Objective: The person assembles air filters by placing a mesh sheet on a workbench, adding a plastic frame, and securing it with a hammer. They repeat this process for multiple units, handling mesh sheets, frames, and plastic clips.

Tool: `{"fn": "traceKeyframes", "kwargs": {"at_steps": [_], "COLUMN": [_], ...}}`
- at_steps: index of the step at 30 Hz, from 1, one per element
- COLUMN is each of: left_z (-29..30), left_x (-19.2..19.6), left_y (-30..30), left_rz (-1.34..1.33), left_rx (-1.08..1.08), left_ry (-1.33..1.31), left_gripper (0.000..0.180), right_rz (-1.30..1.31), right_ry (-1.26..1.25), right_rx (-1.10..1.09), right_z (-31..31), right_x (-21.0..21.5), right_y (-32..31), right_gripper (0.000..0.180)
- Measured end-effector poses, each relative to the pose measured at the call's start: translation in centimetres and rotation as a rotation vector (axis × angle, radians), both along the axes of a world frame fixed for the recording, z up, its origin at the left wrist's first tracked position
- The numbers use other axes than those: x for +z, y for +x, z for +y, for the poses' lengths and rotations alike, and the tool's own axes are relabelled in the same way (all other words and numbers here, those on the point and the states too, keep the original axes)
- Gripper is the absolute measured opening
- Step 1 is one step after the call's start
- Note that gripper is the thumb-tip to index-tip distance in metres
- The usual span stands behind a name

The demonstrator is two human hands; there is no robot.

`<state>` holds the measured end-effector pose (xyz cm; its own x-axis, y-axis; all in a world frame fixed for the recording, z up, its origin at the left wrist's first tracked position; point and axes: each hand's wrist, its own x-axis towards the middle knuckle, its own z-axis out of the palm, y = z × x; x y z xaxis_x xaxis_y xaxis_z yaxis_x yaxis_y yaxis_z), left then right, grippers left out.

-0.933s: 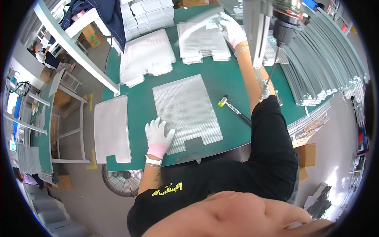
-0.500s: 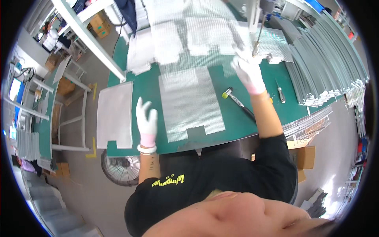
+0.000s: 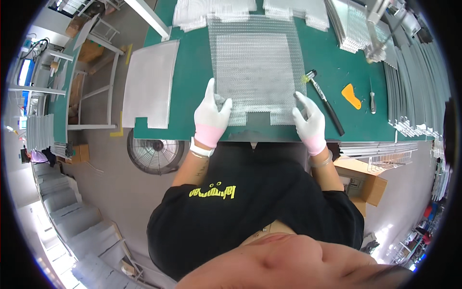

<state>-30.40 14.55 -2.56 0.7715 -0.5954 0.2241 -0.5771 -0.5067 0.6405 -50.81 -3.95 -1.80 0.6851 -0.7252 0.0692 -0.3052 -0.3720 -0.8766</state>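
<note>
A see-through grey mesh sheet (image 3: pixel 257 25) lies over a second mesh sheet (image 3: pixel 236 119) with a notch in its near edge. My left hand (image 3: pixel 211 115), in a white glove with a pink cuff, holds the upper sheet's left edge near its near corner, index finger stretched along it. At the right edge, my gloved right hand (image 3: pixel 309 120) has its fingers and thumb curled round the near corner. The fingertips are partly hidden. A hammer (image 3: pixel 327 103) with a yellow-green tip lies just right of that hand.
On the green table (image 3: pixel 190 96) are a pale notched sheet (image 3: pixel 149 86), an orange scraper (image 3: pixel 351 96) and a screwdriver (image 3: pixel 372 100). Sheet stacks (image 3: pixel 211 12) line the far side; long grey panels (image 3: pixel 418 86) stand at the right. A floor fan (image 3: pixel 156 154) is near the left front edge.
The see-through mesh sheet has come nearer, over the notched sheet. My right hand has drawn back from the far side to its right edge; my left hand, formerly open, now holds the left edge.
</note>
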Motion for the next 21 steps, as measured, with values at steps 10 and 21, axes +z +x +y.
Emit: {"fn": "traceKeyframes", "kwargs": {"at_steps": [10,21], "left_z": [-0.4,-0.4], "left_x": [-1.9,-3.7], "left_y": [0.6,1.1], "left_rz": [0.066,0.052], "left_rx": [-0.017,-0.026], "left_ry": [0.162,0.269], "left_gripper": [0.073,0.076], "right_rz": [0.068,0.141], "right_ry": [-0.168,-0.349], "right_rx": [0.003,0.011], "right_z": [-0.3,0.0], "right_x": [-3.0,-4.5], "right_y": [0.4,0.5], "right_gripper": [0.04,0.039]}}
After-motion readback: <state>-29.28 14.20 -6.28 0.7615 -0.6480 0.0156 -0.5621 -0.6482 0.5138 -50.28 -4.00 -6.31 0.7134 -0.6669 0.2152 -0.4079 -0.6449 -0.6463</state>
